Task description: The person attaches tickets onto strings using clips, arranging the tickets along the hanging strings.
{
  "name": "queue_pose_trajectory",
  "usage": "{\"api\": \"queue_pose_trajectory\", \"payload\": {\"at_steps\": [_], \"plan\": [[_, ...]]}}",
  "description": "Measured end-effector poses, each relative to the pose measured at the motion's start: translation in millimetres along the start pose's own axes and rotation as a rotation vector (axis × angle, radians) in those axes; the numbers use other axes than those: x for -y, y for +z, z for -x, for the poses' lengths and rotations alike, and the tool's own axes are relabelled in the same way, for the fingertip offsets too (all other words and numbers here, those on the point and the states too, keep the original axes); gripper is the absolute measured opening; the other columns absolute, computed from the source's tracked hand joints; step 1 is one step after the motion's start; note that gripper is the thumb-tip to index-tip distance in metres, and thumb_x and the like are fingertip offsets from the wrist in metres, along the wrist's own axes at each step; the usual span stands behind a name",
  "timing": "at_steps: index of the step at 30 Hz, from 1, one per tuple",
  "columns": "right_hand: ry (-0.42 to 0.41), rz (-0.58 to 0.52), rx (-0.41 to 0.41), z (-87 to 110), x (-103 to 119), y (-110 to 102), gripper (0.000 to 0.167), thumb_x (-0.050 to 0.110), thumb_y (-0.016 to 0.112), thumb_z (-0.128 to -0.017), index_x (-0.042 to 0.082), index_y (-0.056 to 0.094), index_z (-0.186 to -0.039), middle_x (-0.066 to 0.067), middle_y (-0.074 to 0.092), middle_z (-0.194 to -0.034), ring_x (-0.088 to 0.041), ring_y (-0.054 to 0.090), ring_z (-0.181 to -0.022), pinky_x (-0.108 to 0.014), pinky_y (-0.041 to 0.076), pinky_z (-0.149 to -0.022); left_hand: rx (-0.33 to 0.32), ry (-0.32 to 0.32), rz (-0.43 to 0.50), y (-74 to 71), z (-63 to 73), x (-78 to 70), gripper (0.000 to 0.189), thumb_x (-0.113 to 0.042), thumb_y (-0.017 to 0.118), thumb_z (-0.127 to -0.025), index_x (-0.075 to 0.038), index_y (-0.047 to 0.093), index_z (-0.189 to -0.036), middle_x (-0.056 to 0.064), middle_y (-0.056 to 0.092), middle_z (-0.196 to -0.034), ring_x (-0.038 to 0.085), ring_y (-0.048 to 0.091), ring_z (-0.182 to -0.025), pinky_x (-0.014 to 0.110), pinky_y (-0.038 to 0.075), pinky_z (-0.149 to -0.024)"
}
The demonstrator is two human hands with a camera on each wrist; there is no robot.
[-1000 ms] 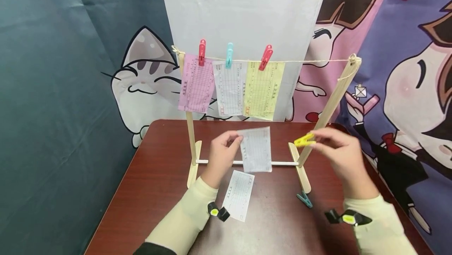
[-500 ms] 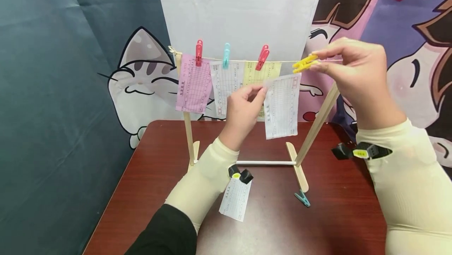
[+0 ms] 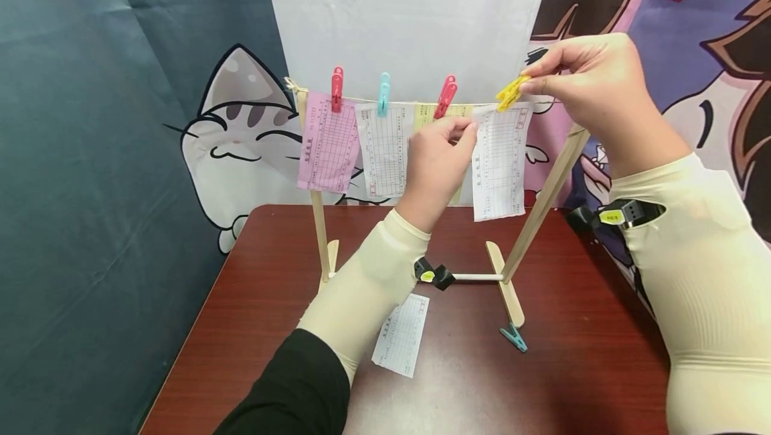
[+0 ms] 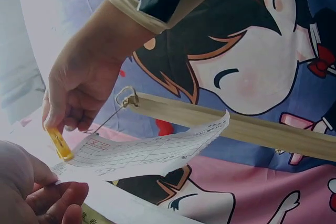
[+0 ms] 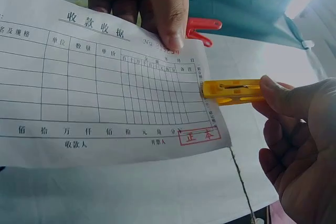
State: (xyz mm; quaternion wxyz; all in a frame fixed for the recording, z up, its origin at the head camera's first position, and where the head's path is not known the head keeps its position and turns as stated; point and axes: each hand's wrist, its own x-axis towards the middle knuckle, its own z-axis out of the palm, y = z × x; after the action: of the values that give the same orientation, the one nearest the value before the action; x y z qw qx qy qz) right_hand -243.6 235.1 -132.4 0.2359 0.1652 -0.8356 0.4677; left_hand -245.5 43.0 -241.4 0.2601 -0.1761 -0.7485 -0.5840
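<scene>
A white receipt slip (image 3: 501, 167) hangs at the string line, right of the yellow slip. My left hand (image 3: 440, 160) pinches its upper left corner between thumb and fingers. My right hand (image 3: 602, 90) pinches a yellow clothespin (image 3: 509, 92) at its handle end. In the right wrist view the yellow clothespin (image 5: 231, 92) has its tip over the top edge of the receipt slip (image 5: 105, 98). The string (image 5: 239, 174) runs out from behind the slip's corner. My left hand partly hides the yellow slip (image 3: 423, 114).
Red clothespins (image 3: 337, 89) and a light blue one (image 3: 383, 94) hold pink (image 3: 328, 144), white (image 3: 385, 150) and yellow slips on the string. The wooden frame's right post (image 3: 545, 201) slants beside my right arm. Another white slip (image 3: 402, 334) and a teal clothespin (image 3: 514, 338) lie on the table (image 3: 542, 395).
Both hands have risen from over the table to the string, bringing the white slip and the yellow clothespin. The slip moved up and right, and the clothespin now overlaps its top edge.
</scene>
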Motion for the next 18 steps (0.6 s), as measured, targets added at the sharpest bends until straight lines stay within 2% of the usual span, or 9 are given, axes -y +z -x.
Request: {"api": "queue_pose_trajectory", "payload": {"at_steps": [10,15,18], "plan": [[-0.034,0.095,0.058,-5.9,-6.4,4.4,0.015,0.002,0.087,-0.082,0.005,0.083,-0.096,0.021,0.073,-0.08,-0.003,0.065,-0.073,-0.011,0.048,-0.057,-0.032,-0.02,0.001,9.0,-6.0,-1.1,0.016,-0.017,0.072,-0.098,-0.007,0.08,-0.108,-0.003,0.078,-0.089,0.002,0.065,-0.072,0.018,0.049,-0.059],[-0.063,0.156,0.136,-4.3,-8.8,3.9,0.022,0.006,0.086,-0.084,0.004,0.08,-0.105,0.017,0.072,-0.084,-0.005,0.064,-0.082,-0.011,0.049,-0.064,-0.042,-0.014,-0.023,10.5,-7.0,0.5,0.017,-0.018,0.071,-0.099,-0.008,0.081,-0.108,-0.003,0.078,-0.09,0.0,0.065,-0.07,0.018,0.048,-0.057],[-0.105,0.213,0.157,-2.4,-10.7,2.7,0.03,0.01,0.086,-0.085,0.006,0.078,-0.114,0.015,0.07,-0.086,-0.007,0.06,-0.087,-0.013,0.044,-0.065,-0.044,0.005,-0.039,10.6,-7.2,2.0,0.017,-0.018,0.072,-0.099,-0.008,0.081,-0.108,-0.002,0.079,-0.091,0.0,0.066,-0.073,0.016,0.049,-0.059]]}}
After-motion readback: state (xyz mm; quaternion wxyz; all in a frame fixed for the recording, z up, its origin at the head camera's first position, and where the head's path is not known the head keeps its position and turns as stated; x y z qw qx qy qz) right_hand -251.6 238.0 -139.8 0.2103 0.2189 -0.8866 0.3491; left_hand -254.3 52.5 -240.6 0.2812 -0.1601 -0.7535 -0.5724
